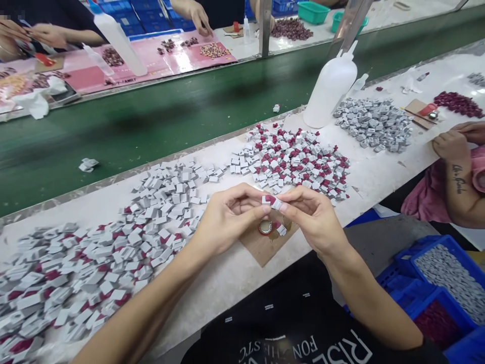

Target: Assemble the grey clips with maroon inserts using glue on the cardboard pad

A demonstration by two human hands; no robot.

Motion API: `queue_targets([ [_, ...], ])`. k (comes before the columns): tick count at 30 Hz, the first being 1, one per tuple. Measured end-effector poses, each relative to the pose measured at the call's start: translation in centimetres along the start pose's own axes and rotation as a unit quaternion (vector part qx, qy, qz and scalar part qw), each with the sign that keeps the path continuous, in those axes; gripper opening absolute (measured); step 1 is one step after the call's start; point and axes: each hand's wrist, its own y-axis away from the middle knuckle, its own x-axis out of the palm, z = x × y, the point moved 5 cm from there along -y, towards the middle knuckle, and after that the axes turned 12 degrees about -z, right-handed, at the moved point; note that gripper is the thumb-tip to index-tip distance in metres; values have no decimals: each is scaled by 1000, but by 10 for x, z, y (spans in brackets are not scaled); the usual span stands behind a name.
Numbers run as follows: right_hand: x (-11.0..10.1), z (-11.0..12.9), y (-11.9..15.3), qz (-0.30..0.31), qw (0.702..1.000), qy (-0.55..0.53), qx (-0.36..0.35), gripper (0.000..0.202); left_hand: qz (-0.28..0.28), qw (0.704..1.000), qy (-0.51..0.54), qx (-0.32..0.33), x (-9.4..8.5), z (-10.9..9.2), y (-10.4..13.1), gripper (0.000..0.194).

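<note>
My left hand (233, 215) and my right hand (316, 217) meet over the bench, thumbs and forefingers closed on a small grey-and-maroon plastic part (270, 200). Its left end sits in the left hand's pinch, its right end in the right hand's. Whether it is one part or two joined ones, I cannot tell. Just below lies a brown cardboard square (262, 253), bearing a bottle cap (265, 227) and a small light grey part (281, 230). Behind my hands spreads a heap of grey-and-maroon parts (299, 159). A long heap of grey parts (98, 268), some with maroon, stretches to the left.
A large white squeeze bottle (330, 91) stands behind the heaps, beside more grey parts (373, 124). A green conveyor belt (159, 121) runs along the far side. To the right are a co-worker's arm (460, 187) and blue crates (413, 253); other people's hands work across the belt.
</note>
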Motion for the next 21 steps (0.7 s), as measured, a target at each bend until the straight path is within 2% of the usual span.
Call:
queue_targets([
  [4,8,1,-10,36,999,-5,15,32,13,999,-32,7,-8,-2,-8,26],
  [6,11,4,-17,62,997,33,10,31,32,996,-86,22,-15,-4,-15,23],
  [8,8,11,-30,62,992,110,-30,27,25,987,-153,50,-28,-9,-27,21],
  [10,-7,23,-50,-7,968,226,-110,21,-22,978,-199,63,-48,-13,-43,20],
  [12,-23,34,-72,-100,910,355,-191,20,-85,972,-216,43,-72,-12,-64,22],
  [13,-29,36,-82,-127,874,416,-215,21,-115,968,-220,24,-85,-10,-75,22],
  [15,-34,31,-100,-136,814,518,-223,23,-179,953,-242,-12,-111,-5,-99,20],
  [16,-34,27,-107,-127,794,554,-216,22,-214,941,-261,-30,-124,-2,-110,17],
  [18,-31,17,-115,-105,775,591,-198,21,-276,913,-296,-56,-150,2,-133,15],
  [21,-29,9,-114,-80,778,600,-169,20,-327,882,-330,-81,-180,6,-161,19],
])
